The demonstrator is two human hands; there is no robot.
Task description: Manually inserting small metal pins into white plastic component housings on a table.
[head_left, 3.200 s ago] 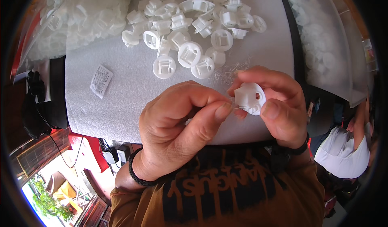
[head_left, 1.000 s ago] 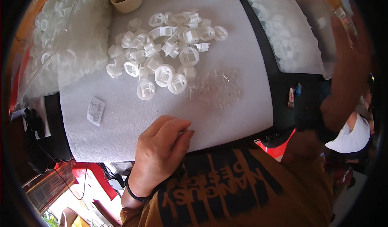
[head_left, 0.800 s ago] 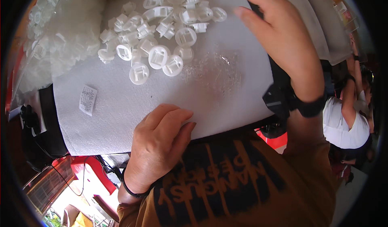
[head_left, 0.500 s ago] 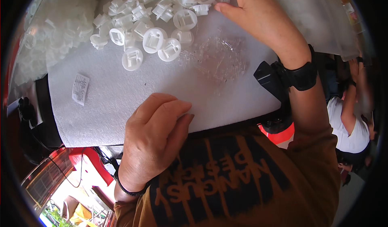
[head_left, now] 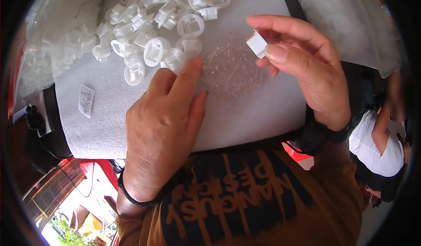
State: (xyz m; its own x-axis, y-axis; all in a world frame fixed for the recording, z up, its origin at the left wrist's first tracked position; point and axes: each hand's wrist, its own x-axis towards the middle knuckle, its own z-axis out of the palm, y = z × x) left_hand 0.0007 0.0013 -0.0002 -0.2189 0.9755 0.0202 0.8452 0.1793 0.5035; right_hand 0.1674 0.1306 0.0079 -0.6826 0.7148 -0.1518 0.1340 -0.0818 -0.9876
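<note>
Between the thumb and fingers of my right hand (head_left: 302, 53) is a white plastic piece (head_left: 257, 44) with a boxy, square-edged part showing, held up off the work surface. The rest of the piece is hidden by the fingers. My left hand (head_left: 162, 119) reaches forward with its index finger stretched out and its thumb apart, and no object shows in it. The fingertips are close to a spread of thin clear pins (head_left: 234, 73) and to the front of a pile of round white plastic pieces with square middles (head_left: 154, 51).
A white foam sheet (head_left: 105, 132) covers the table, with a small printed paper label (head_left: 86, 100) on its left part. Clear plastic bags stand at the far left (head_left: 57, 35) and far right (head_left: 340, 22). A person in a white top (head_left: 377, 138) is at the right.
My right hand has drawn back from the pile with a white plastic piece in its fingers. My left hand has moved forward toward the pins, and its index finger has straightened.
</note>
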